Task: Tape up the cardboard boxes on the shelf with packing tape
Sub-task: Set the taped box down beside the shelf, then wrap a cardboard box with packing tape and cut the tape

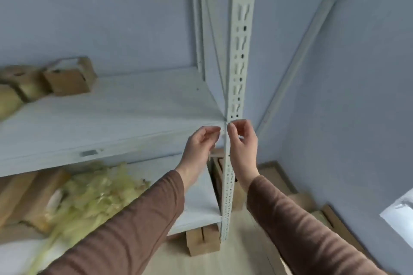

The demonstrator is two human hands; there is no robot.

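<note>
Both hands meet at the post (234, 105), level with the shelf (125, 107) edge: the left hand (199, 147) and right hand (242, 143) have fingertips pinched together, possibly on clear tape, though none is discernible. The box (69, 78) sits far left of the post, apparently open; contents cannot be determined. Taping appears barely begun.

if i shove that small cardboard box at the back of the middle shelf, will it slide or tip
The small cardboard box probably slides: it looks squat and sits flat on the smooth white shelf. It likely feels light. Its top looks open, so the walls may flex when gripped.
</note>
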